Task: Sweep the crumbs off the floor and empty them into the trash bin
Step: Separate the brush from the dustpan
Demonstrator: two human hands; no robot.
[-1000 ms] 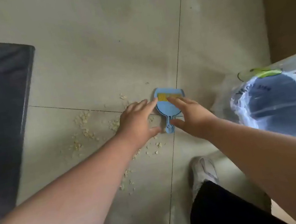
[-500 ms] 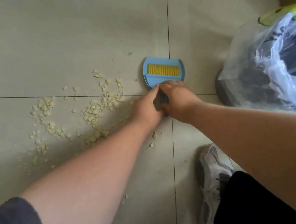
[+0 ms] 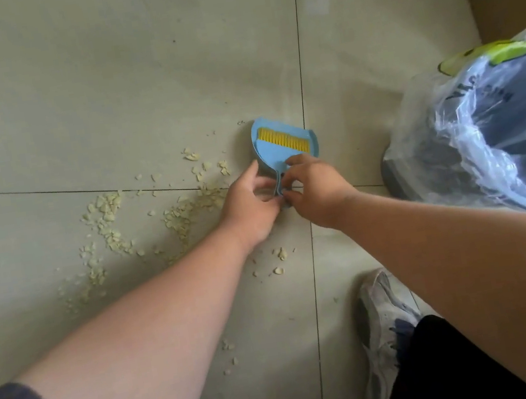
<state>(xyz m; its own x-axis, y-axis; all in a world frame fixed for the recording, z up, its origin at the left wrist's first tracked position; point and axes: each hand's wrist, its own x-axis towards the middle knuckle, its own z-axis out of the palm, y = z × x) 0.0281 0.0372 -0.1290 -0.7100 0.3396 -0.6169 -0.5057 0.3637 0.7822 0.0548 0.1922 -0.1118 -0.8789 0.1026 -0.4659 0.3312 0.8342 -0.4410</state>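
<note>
Dustpan set tipped up

Since half a second ago we have tilted the blue dustpan (image 3: 277, 154); our left hand (image 3: 249, 206) and right hand (image 3: 315, 191) pinch its handle, crumbs (image 3: 107, 219) scattered left, trash bin (image 3: 499, 143) right

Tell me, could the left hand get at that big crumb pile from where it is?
Probably yes. The left hand grips the handle of the blue dustpan, and the crumbs lie on bare floor just beside it with nothing between. It would have to let go or bring the pan along.
</note>
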